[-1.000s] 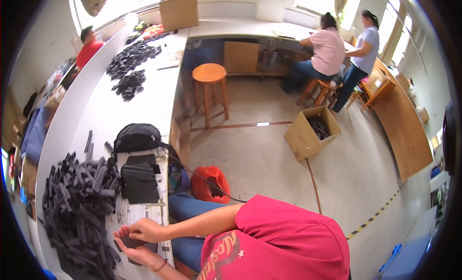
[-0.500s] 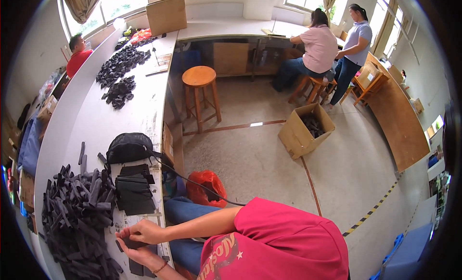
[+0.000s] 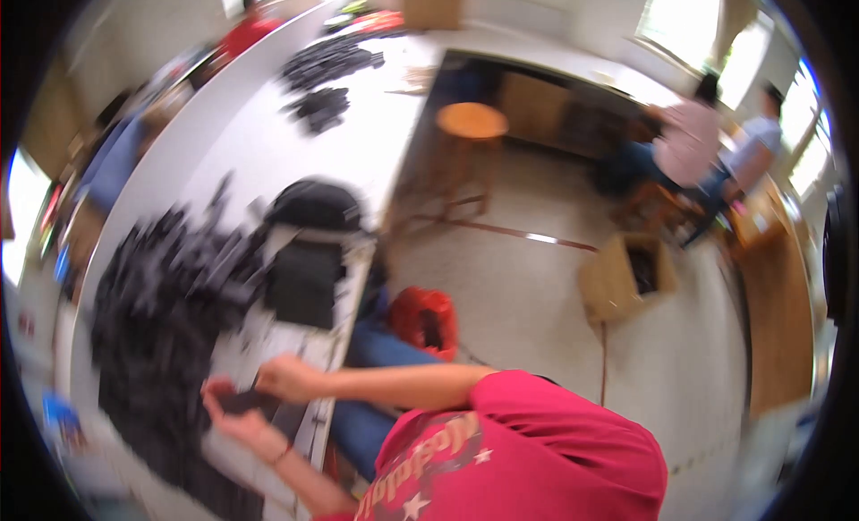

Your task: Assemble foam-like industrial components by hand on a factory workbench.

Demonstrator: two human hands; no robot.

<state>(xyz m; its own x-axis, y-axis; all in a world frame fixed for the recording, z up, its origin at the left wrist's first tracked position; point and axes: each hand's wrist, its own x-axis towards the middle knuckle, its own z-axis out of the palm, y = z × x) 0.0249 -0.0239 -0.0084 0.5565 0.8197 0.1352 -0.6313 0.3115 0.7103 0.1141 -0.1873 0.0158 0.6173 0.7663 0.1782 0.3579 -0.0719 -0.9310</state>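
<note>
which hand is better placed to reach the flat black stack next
Probably the right hand: it is nearer the flat black stack. The left hand is farther away, palm up at the dark strip. The right is at that strip too.

The head camera sits above the wearer's shirt (image 3: 537, 440) and looks down at a slant, lengthwise along the table (image 3: 380, 136), whose long edge on the wearer's side runs away toward the top. The left hand (image 3: 240, 421) and right hand (image 3: 291, 378) lie close below the lens, by that edge at the table's near end. The wide fisheye also takes in the table's far end, the floor (image 3: 519, 288) and a distant window (image 3: 684, 24), bending straight lines toward its round dark rim; blur softens the view.
</note>
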